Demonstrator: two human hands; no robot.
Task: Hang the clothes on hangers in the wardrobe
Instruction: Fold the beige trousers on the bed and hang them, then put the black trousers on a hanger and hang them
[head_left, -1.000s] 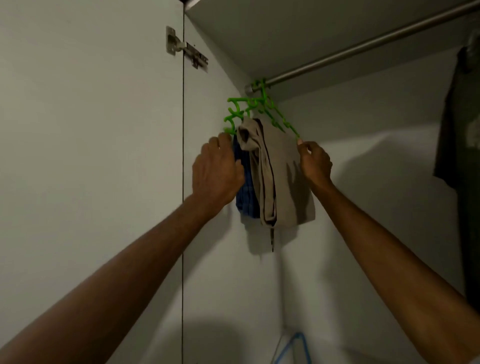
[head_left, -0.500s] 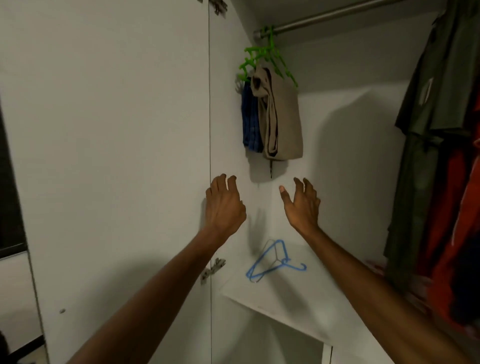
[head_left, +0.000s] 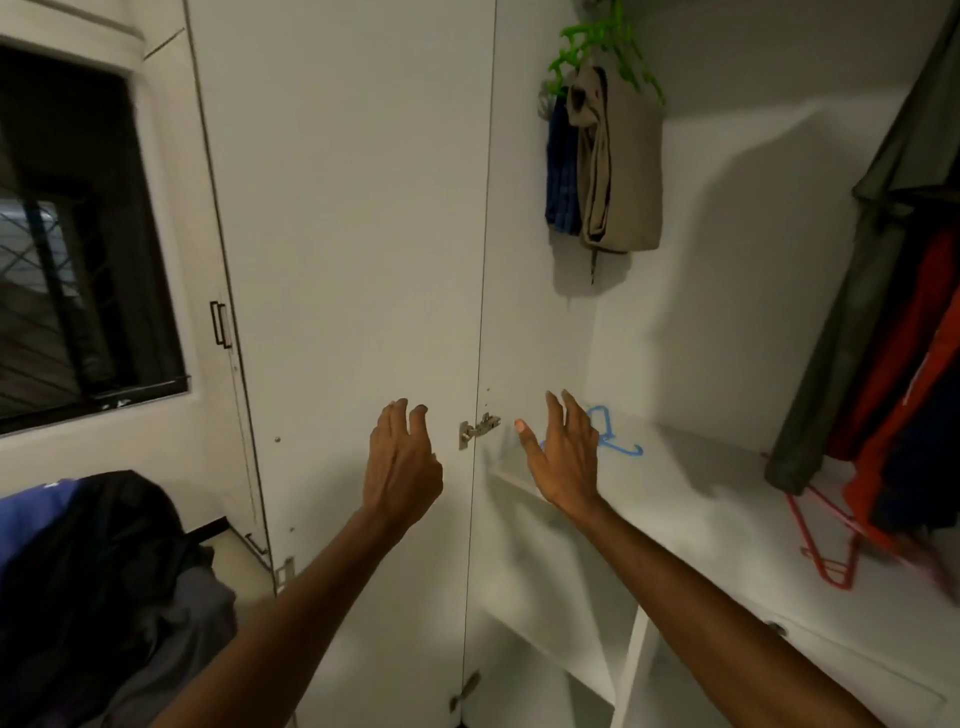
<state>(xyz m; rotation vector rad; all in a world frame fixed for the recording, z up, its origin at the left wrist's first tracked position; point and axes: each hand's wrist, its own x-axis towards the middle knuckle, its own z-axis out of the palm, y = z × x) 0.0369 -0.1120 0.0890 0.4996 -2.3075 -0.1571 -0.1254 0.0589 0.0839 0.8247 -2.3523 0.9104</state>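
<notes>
Head view: left hand (head_left: 402, 465), right hand (head_left: 563, 457) empty, fingers spread; beige garment (head_left: 621, 166) (on green hanger (head_left: 605, 44)) well above.

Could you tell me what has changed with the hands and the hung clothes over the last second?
Both hands let go of the green hanger and came down. The left hand and right hand now hang empty with fingers loosely spread, near the shelf. The beige garment and the blue garment stay hanging on the green hanger, and the blue hanger stays on the shelf.
</notes>
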